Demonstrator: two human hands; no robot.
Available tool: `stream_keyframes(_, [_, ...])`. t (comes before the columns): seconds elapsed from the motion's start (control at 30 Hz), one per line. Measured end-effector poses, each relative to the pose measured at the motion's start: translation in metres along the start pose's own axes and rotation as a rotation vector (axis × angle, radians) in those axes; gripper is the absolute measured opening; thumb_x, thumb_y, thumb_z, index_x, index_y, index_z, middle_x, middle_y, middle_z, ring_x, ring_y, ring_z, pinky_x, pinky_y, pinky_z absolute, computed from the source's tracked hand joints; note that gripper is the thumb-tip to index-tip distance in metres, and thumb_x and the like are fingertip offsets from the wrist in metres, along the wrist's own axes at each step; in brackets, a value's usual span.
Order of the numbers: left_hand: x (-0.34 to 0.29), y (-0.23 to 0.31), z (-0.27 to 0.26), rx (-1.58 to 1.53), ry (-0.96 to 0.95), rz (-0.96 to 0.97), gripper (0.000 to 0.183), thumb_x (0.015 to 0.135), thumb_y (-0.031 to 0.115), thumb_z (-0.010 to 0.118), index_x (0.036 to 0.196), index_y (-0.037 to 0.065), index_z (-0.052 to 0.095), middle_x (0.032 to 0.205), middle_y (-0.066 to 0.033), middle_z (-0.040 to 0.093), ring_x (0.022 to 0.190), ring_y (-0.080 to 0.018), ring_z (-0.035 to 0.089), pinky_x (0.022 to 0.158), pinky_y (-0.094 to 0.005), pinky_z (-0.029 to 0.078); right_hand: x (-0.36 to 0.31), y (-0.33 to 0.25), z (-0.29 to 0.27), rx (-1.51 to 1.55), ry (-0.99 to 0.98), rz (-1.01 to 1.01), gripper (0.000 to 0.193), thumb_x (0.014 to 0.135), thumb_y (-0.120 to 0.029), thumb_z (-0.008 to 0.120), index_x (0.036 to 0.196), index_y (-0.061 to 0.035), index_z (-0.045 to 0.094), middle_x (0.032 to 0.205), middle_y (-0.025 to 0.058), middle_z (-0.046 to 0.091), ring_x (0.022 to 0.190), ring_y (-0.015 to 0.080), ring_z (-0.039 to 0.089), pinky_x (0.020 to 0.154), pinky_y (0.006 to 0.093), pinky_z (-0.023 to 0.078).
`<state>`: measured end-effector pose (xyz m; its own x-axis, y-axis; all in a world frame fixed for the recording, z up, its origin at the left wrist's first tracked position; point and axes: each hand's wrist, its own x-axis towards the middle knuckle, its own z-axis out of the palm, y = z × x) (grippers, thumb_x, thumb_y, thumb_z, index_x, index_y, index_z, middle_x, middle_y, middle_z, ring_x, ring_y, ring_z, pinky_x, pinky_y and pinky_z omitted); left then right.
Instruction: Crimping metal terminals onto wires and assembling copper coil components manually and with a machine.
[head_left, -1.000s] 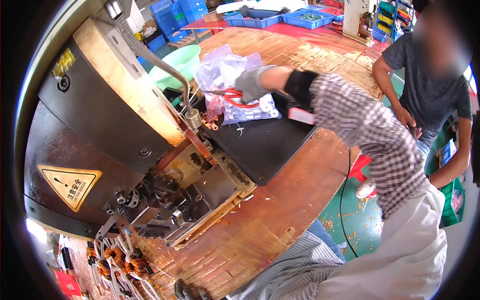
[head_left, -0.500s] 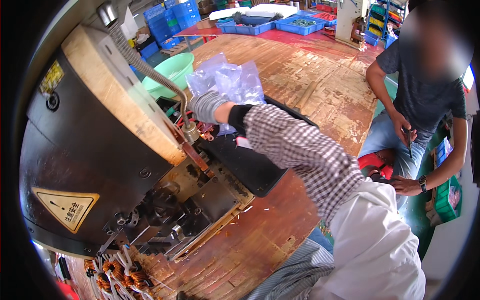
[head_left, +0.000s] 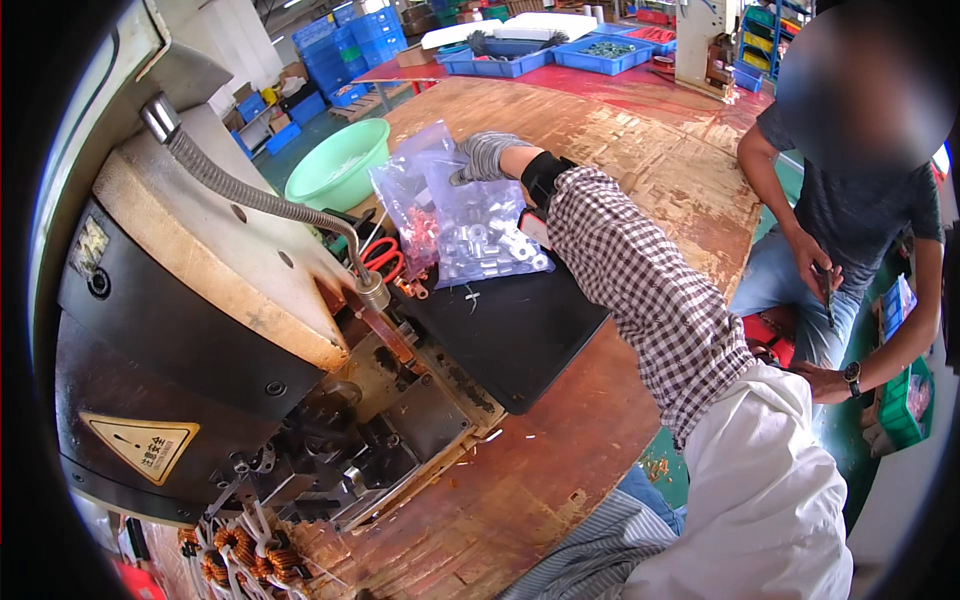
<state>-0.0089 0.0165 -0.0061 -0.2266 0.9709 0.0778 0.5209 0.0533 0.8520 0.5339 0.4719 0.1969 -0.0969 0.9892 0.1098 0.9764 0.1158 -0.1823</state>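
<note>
Clear bag point(head_left: 462, 208) of silvery pieces point(head_left: 490, 247)

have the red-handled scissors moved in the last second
Yes, leftward, toward the flexible metal hose: the red-handled scissors now lie near its lower end.

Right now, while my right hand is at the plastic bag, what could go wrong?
The right hand is at the top of the plastic bag; if its mouth is open, which I cannot tell, tipping might spill the silvery parts onto the black tray. The red-handled scissors lie close by, so the bag could perhaps snag.
</note>
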Motion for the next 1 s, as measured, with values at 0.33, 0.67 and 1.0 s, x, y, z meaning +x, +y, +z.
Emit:
stream_keyframes(0.33, [0.006, 0.024, 0.006, 0.185, 0.107, 0.102, 0.037, 0.088, 0.015, 0.046, 0.124, 0.011, 0.038, 0.081, -0.0096, 0.054, 0.053, -0.0158, 0.050, 0.037, -0.0224, 0.038, -0.070, -0.037, 0.008, -0.079, 0.408, -0.481, 0.038, 0.080, -0.041, 0.053, 0.087, -0.0051, 0.064, 0.076, 0.0165, 0.060, 0.076, 0.0340, 0.057, 0.072, 0.0416, 0.045])
stream_keyframes(0.67, [0.001, 0.009, 0.006, 0.122, 0.125, 0.164, 0.031, 0.083, 0.016, 0.051, 0.113, 0.008, 0.047, 0.088, -0.0086, 0.054, 0.070, -0.0171, 0.053, 0.053, -0.0240, 0.047, -0.139, -0.076, -0.012, -0.161, 0.229, -0.355, 0.029, 0.083, -0.033, 0.048, 0.095, -0.0094, 0.061, 0.080, 0.0148, 0.061, 0.075, 0.0326, 0.058, 0.069, 0.0428, 0.045])
stream_keyframes(1.0, [-0.002, 0.061, 0.011, 0.742, 0.152, 0.411, 0.043, 0.078, 0.029, 0.051, 0.111, 0.002, 0.046, 0.114, -0.0199, 0.046, 0.108, -0.0367, 0.042, 0.094, -0.0428, 0.033, -0.147, -0.058, 0.014, -0.096, 0.295, -0.183, 0.041, 0.083, -0.043, 0.044, 0.096, -0.0083, 0.060, 0.092, 0.0160, 0.062, 0.086, 0.0345, 0.058, 0.075, 0.0434, 0.045])
